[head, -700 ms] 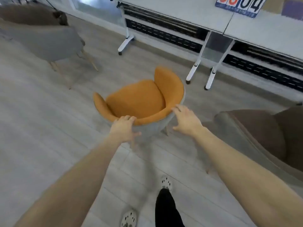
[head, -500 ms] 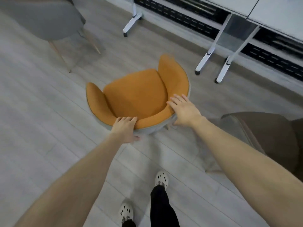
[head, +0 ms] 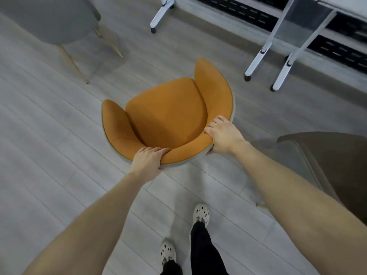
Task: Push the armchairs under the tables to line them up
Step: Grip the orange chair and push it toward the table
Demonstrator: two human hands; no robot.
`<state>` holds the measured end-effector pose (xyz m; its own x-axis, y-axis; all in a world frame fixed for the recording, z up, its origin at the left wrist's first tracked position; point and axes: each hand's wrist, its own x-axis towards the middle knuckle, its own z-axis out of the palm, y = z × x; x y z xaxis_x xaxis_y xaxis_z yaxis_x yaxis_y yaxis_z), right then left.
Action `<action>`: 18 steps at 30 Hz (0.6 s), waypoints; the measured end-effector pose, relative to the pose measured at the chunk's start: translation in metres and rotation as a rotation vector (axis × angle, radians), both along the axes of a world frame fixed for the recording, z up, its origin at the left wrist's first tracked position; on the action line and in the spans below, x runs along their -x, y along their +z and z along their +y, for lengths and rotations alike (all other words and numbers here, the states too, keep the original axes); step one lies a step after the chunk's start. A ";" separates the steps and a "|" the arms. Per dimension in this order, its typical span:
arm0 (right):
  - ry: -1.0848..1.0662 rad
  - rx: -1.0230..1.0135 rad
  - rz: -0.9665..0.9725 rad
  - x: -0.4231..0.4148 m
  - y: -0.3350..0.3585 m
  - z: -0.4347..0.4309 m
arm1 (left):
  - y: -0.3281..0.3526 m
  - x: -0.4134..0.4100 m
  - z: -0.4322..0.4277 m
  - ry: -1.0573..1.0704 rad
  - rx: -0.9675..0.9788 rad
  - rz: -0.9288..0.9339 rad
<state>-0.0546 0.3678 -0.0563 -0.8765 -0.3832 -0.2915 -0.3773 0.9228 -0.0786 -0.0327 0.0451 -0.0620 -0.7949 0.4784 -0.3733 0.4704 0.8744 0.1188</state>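
1. Head view, looking down: an orange armchair (head: 168,114) stands on open floor, well apart from the tables along the top edge. Its back is nearest the person and its open front faces away.
2. The left hand (head: 148,161) grips the top rim of the backrest. Its fingers are curled over onto the orange inner side, and its palm is against the grey outer shell.
3. The right hand (head: 224,135) grips the rim further round, where the back curves into the right-hand wing. Its fingers are folded over the edge and hold it.
4. Step in hand, as a judgement: the grip is set, and the push toward the tables is about to begin or has just begun.
5. The next move likely calls for a steady forward shove with both arms. It should steer somewhat right, so that the seat enters between the white table legs (head: 258,56) without knocking their feet.
6. Materials: the armchair is a rounded tub shape. It has soft matte orange upholstery inside, a smooth grey shell outside and two petal-like wings. Its legs are hidden beneath it.
7. The floor (head: 49,135) is pale grey planks and looks smooth enough for the chair to slide.
8. A grey chair (head: 59,22) with thin wooden legs stands at upper left. A brown armchair (head: 327,161) sits close on the right, near the right forearm.
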 end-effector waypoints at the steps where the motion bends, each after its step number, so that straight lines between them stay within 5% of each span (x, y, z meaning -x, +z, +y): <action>1: -0.020 0.003 0.002 -0.002 0.000 -0.001 | 0.001 0.001 -0.001 -0.008 -0.005 -0.010; 18: -0.669 0.051 -0.005 -0.076 -0.016 -0.163 | -0.006 0.140 -0.100 -0.525 0.021 -0.039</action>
